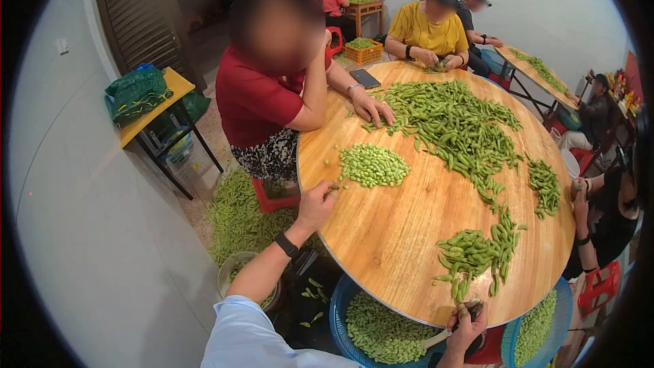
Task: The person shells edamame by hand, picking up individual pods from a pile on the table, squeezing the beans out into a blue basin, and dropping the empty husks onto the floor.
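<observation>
My left hand (317,206), below a black wristband and pale blue sleeve, is at the left rim of the round wooden table (381,232). Its fingers are curled together; anything in them is too small to name. Just beyond it lies a pile of shelled green beans (375,165). At the near rim, my right hand (467,327) is closed with thumb and fingertips pinched around something small and dark that I cannot make out. Close above it sits a small heap of green bean pods (470,251). A larger heap of pods (456,126) covers the table's far middle.
Blue baskets of shelled beans (381,334) stand under the near rim. A person in red (266,88) sits left, one hand on the table; a person in yellow (429,31) sits opposite. Another person's hands (580,194) are at the right. Empty pods (242,218) litter the floor.
</observation>
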{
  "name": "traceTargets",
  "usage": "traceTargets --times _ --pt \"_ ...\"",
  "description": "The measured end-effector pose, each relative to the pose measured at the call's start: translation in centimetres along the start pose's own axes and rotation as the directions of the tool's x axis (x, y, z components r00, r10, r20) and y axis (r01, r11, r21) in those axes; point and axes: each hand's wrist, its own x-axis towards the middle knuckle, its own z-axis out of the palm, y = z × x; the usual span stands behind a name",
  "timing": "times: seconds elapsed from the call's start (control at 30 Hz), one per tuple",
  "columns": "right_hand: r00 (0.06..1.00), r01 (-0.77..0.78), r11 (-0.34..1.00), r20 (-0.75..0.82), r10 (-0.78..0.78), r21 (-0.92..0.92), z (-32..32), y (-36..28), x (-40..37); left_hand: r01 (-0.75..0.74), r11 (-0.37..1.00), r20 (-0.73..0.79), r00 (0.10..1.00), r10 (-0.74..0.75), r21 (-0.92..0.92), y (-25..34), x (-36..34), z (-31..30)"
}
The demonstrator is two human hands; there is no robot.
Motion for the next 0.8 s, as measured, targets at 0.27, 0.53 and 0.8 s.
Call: traceTargets --times 0.27,0.53,0.8 --pt "1.0 0.022 1.0 0.013 -0.021 -0.011 -0.1 0.2 0.1 -0.036 0.999 -0.043 0.998 0.034 -0.033 -0.2 0.1 0.1" --pt "1.0 0.023 1.0 0.0 -0.023 -0.006 0.0 0.2 0.1 -0.024 1.0 -0.026 0.999 0.024 -0.002 -0.3 0.1 0.2" --pt "1.0 0.001 1.0 0.011 -0.002 0.015 0.3 -0.5 -0.1 0.017 0.999 0.024 1.0 -0.018 0.047 0.4 0.2 -0.2"
